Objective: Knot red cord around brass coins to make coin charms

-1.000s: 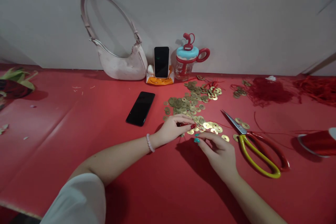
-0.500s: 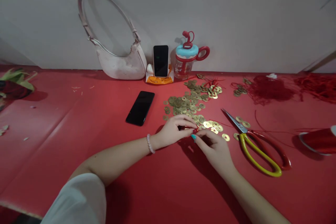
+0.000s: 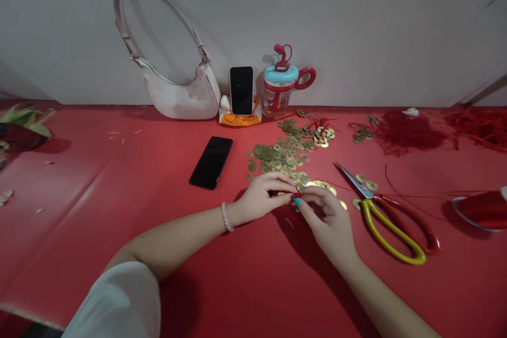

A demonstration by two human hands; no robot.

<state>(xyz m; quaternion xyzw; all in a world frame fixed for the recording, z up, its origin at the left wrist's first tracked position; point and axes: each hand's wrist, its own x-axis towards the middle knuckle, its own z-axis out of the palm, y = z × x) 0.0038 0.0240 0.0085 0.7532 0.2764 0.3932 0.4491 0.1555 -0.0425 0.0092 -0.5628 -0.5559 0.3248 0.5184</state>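
Observation:
My left hand, with a beaded bracelet at its wrist, is closed on a small red item that looks like red cord. Fingers and thumb of my right hand, which has turquoise nails, pinch the same item from the right. Much of it is hidden between the fingertips. Just beyond both hands lies a spread of brass coins with holes in the middle. Scissors with one yellow and one red handle rest to the right of my right hand. Thin red cord runs from the coins toward a red spool.
A black phone lies left of the coins. Along the wall stand a pale handbag, an upright phone against an orange packet, and a red-handled cup. Tangled red thread is at the back right.
My right hand has shifted slightly up and to the right, and its fingers have moved around the red item, now covering some coins. My left hand has barely moved.

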